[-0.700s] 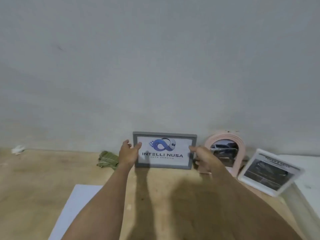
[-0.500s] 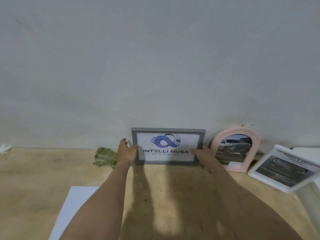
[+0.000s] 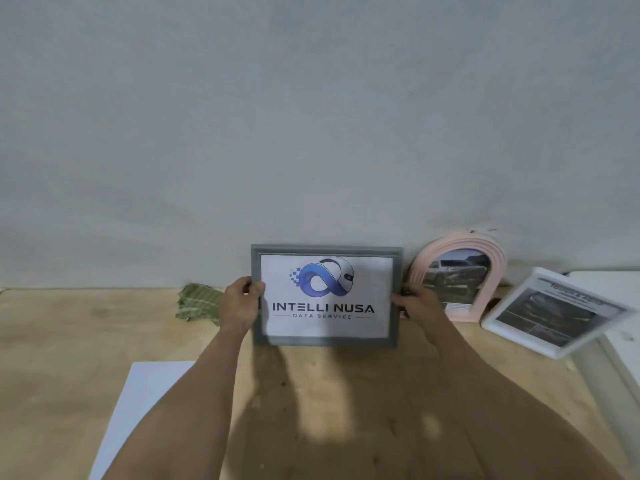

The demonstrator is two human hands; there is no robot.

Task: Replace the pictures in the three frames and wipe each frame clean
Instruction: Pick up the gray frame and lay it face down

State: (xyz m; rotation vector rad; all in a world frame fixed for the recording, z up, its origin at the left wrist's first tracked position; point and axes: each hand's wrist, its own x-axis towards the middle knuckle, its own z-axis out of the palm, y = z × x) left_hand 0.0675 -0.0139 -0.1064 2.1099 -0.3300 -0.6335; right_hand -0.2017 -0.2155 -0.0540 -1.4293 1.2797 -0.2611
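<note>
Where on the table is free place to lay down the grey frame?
Bare wood lies left of the white paper sheet and below the green cloth. The right is crowded: pink arched frame, white frame.

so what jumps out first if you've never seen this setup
The grey frame in the middle, with a blue infinity-style logo reading INTELLI NUSA, gripped at its sides by the left hand and the right hand in front of the bare wall. To its right an arched pink frame leans on the wall, with a tilted white frame beyond it. A crumpled green cloth lies on the wooden table to the left.
</note>
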